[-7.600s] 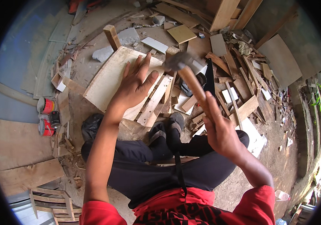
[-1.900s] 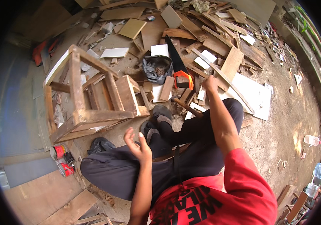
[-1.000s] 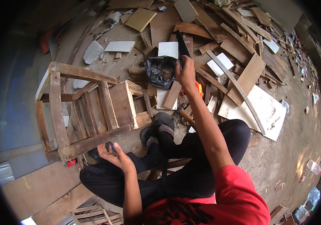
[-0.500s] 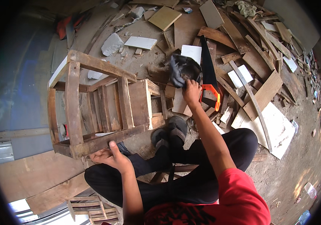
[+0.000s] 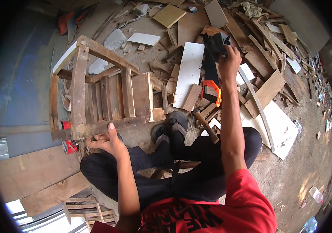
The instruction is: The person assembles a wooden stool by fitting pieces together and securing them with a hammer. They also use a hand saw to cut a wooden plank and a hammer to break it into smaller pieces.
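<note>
My left hand (image 5: 110, 143) supports a wooden chair-like frame (image 5: 79, 89) by its lower rail, thumb on the near face and fingers beneath. The frame tilts over the ground at the left, with upright posts, slats and a boxy end. My right hand (image 5: 230, 62) reaches forward, fingers closed on a crumpled black plastic bag (image 5: 217, 43). Under the bag lies a handsaw with an orange handle (image 5: 211, 92); the bag covers part of its dark blade. A hammer (image 5: 207, 126) rests between my right knee and the saw. What the bag contains is hidden.
Scrap boards (image 5: 265, 93) pile up at the right. A long white board (image 5: 189, 73) lies beside the saw, and a white panel (image 5: 274, 128) near my right knee. Red cans (image 5: 69, 146) stand below the frame. A slatted wooden piece (image 5: 84, 209) lies at the lower left.
My right hand has carried the black bag forward and right, onto the saw blade. The long white board and hammer have come into sight. My left hand keeps its grip on the frame.
</note>
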Motion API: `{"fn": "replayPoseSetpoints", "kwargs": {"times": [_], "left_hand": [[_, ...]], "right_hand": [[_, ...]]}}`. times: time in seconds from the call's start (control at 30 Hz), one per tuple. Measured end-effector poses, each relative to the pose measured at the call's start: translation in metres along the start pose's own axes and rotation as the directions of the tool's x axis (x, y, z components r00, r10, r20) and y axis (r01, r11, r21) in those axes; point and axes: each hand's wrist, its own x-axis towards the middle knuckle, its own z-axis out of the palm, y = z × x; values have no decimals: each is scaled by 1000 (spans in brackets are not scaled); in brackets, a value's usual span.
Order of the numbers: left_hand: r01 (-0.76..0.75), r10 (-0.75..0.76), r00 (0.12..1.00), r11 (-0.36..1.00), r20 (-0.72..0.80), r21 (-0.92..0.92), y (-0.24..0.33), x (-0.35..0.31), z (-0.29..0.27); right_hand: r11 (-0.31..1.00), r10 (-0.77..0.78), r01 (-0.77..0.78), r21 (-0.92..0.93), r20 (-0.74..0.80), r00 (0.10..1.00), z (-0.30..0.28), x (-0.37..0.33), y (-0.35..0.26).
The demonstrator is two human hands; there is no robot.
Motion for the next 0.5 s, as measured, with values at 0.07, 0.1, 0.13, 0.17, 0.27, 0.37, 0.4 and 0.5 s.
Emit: {"fn": "replayPoseSetpoints", "kwargs": {"times": [0.07,0.1,0.13,0.17,0.27,0.37,0.4,0.5], "left_hand": [[12,-12,1000,1000,11,4,1,0,-3],[15,-15,1000,1000,19,6,3,-2,-2],[18,-18,999,1000,26,7,3,-3,-1],[-12,12,1000,1000,27,-8,2,-3,-1],[-76,78,996,996,35,-56,0,-2,5],[-98,102,993,992,53,-73,0,-1,10],[-121,125,991,990,54,-67,-1,-2,11],[-47,48,998,997,27,-61,-12,-12,17]], "right_hand": [[996,-73,72,-47,-9,997,-7,14,7],[991,-105,104,-78,-4,995,-12,19,9],[985,-136,135,-110,3,991,-16,23,12],[976,-130,133,-170,28,991,-13,21,20],[884,-95,248,-396,366,926,-4,-13,57],[891,10,191,-412,439,899,5,-74,77],[909,-8,156,-387,356,935,13,-88,72],[943,-151,232,-239,314,937,19,-97,16]]}}
